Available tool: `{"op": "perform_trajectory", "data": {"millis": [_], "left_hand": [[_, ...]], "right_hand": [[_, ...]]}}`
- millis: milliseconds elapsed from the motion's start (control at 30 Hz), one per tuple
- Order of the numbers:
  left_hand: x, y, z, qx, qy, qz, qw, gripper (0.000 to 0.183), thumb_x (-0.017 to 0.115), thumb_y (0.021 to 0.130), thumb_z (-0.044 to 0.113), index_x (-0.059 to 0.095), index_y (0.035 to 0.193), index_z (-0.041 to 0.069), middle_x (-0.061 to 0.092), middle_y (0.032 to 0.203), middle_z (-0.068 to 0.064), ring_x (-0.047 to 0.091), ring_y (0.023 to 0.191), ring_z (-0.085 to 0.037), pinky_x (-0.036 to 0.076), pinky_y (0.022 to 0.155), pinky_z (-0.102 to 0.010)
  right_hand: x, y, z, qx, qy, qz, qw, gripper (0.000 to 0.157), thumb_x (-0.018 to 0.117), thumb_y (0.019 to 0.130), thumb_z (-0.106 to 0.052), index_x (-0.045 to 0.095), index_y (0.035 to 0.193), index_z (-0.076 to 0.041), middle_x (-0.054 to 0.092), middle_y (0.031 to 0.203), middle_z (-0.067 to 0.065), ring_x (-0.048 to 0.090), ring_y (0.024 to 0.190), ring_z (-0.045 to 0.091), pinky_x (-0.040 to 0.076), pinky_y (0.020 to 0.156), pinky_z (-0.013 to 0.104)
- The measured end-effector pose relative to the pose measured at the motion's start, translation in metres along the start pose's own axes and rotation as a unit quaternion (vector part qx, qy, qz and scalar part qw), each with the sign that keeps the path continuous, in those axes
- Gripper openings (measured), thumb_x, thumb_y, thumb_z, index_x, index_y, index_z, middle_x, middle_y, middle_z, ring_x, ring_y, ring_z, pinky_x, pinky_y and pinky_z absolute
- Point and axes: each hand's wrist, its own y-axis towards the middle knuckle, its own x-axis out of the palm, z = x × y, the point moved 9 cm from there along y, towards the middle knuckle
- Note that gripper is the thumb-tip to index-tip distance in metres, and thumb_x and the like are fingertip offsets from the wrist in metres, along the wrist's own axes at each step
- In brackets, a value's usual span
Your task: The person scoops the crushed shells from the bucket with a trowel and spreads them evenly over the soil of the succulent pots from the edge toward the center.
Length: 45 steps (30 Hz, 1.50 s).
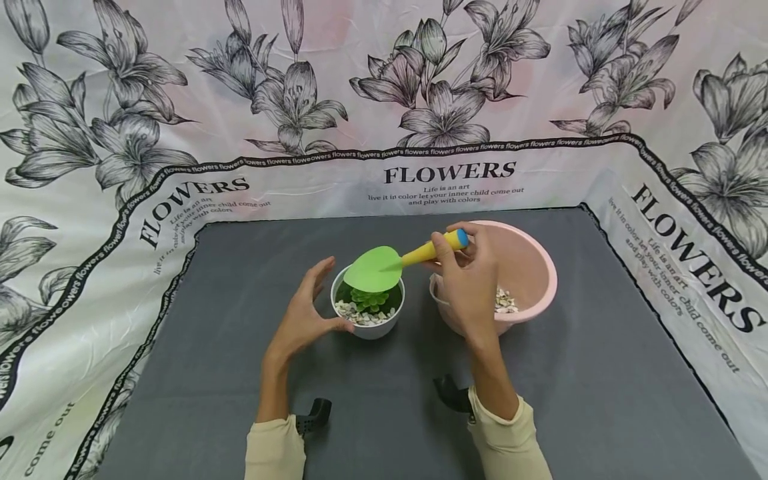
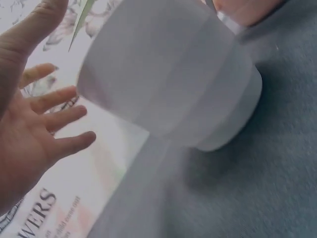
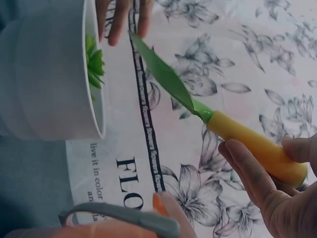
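My right hand (image 1: 471, 290) grips the yellow handle of a green-bladed toy trowel (image 1: 375, 269) from above. The blade hangs over a white pot (image 1: 379, 329), apart from its rim in the right wrist view. Inside the pot, a green succulent (image 1: 369, 303) stands among pale pebbles (image 1: 354, 313); the blade hides part of it. My left hand (image 1: 305, 317) is beside the pot's left side, its fingers spread and its thumb at the near rim. Whether that thumb touches the pot, I cannot tell. In the left wrist view, the fingers (image 2: 62, 119) reach past the pot wall.
Right of the pot, a pink bucket (image 1: 534, 267) holds more pale pebbles (image 1: 505, 301), with my right hand partly in front of it. Both containers rest on a dark grey tabletop (image 1: 372, 413). Behind hangs a flower-printed cloth (image 1: 336, 187).
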Motion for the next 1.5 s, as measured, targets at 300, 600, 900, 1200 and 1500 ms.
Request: {"op": "perform_trajectory", "data": {"millis": [300,600,900,1200,1500], "left_hand": [[0.012,0.012,0.033,0.043,-0.001,-0.012,0.9990,0.120,0.101,0.064,0.011,0.037,0.163,0.031,0.038,0.168,-0.001,0.034,0.158,-0.030,0.037,0.122,-0.062],[0.030,0.023,0.055,0.079,0.024,-0.020,0.9964,0.118,0.101,0.065,0.011,0.037,0.162,0.031,0.039,0.167,-0.001,0.034,0.158,-0.027,0.037,0.122,-0.064],[0.046,0.034,0.073,0.098,0.054,-0.029,0.9933,0.110,0.099,0.071,0.020,0.038,0.163,0.025,0.041,0.166,-0.005,0.037,0.157,-0.029,0.038,0.123,-0.062],[0.064,0.039,0.085,0.111,0.052,-0.043,0.9915,0.103,0.095,0.076,0.026,0.039,0.162,0.022,0.041,0.167,-0.007,0.037,0.157,-0.029,0.037,0.124,-0.059],[0.080,0.043,0.092,0.124,0.039,-0.050,0.9903,0.097,0.086,0.082,0.047,0.039,0.162,0.020,0.042,0.166,-0.008,0.038,0.157,-0.030,0.037,0.125,-0.058]], "right_hand": [[-0.032,0.006,-0.010,-0.031,0.035,0.037,0.998,0.037,0.068,0.101,-0.010,0.053,0.125,0.014,0.069,0.102,0.020,0.079,0.078,0.007,0.065,0.070,0.033],[-0.057,0.009,-0.005,0.000,0.042,0.061,0.997,0.033,0.069,0.101,-0.011,0.054,0.125,0.007,0.066,0.101,0.012,0.078,0.076,0.009,0.065,0.069,0.033],[-0.085,0.010,-0.007,0.002,0.065,0.095,0.993,0.021,0.072,0.099,-0.015,0.060,0.114,-0.006,0.068,0.095,0.010,0.079,0.073,0.013,0.065,0.067,0.034],[-0.114,0.008,-0.014,-0.030,0.087,0.141,0.986,0.013,0.072,0.098,-0.009,0.063,0.109,-0.007,0.066,0.090,0.010,0.079,0.070,0.014,0.065,0.065,0.033],[-0.138,0.004,-0.020,-0.054,0.098,0.190,0.975,0.014,0.074,0.097,-0.011,0.064,0.106,-0.007,0.067,0.088,0.012,0.079,0.070,0.017,0.064,0.064,0.034]]}}
